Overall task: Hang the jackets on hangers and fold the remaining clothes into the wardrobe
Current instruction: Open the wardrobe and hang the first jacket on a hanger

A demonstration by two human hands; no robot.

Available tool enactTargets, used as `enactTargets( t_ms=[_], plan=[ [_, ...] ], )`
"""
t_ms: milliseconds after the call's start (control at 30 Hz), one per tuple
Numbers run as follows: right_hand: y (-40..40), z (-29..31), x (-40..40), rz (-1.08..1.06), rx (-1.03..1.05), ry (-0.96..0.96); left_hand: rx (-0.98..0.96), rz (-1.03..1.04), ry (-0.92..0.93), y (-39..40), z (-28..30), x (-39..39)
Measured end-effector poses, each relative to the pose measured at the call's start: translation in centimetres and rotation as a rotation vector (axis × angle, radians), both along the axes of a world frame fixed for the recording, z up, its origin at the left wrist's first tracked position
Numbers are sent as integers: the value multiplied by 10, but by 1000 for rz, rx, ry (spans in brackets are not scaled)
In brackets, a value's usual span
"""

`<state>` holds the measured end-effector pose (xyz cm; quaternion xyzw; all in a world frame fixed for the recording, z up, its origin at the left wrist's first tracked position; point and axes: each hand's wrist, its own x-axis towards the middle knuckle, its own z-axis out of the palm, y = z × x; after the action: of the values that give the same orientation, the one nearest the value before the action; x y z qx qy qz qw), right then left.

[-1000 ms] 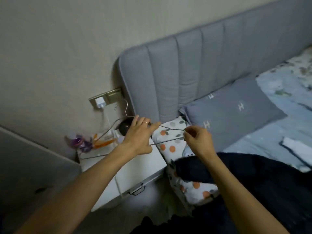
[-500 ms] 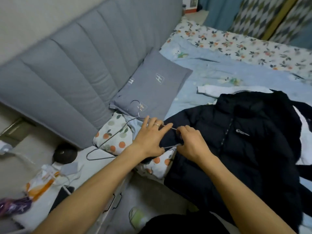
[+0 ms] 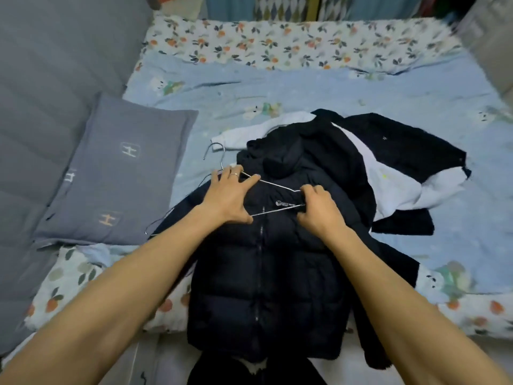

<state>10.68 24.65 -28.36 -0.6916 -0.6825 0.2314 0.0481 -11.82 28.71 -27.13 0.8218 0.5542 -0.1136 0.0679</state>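
Spread across the pale blue bed (image 3: 305,87), a soft, bulky black puffer jacket (image 3: 263,268) is lying zipped beneath both hands, the left hand (image 3: 230,195) and right hand (image 3: 319,209) each pinching the thin, springy wire hanger (image 3: 277,186), best fed in at the collar

Your 2 forearms come into view bare from the lower edge up to the wrists — no sleeves, no watch, no gloves. Your left hand (image 3: 230,195) carries 1 thin, pale metal ring (image 3: 234,175) on a finger. Your right hand (image 3: 319,209) is unadorned — short nails on both.
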Motion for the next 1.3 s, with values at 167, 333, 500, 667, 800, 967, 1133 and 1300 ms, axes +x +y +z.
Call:
enactTargets(
  t_ms=[167,333,500,667,800,967,1133,1300],
  plan=[
    [53,-7,24,-249,-13,314,90,41,94,90,-9,17],
    [100,-29,13,-417,-90,419,68,75,121,164,-24,11],
    [148,-48,5,-489,-69,446,51,59,177,221,-41,3],
    [209,-60,0,-540,-52,381,49,-80,234,258,-67,7],
    [248,-82,-8,-622,-146,224,69,-184,235,271,-89,10],
    [265,-109,1,-607,-315,127,81,-244,274,292,-104,9],
    [265,-120,18,-676,-289,275,-4,-303,295,305,-111,26],
    [272,-124,18,-611,-351,223,-14,-463,273,282,-128,61]
  ],
)
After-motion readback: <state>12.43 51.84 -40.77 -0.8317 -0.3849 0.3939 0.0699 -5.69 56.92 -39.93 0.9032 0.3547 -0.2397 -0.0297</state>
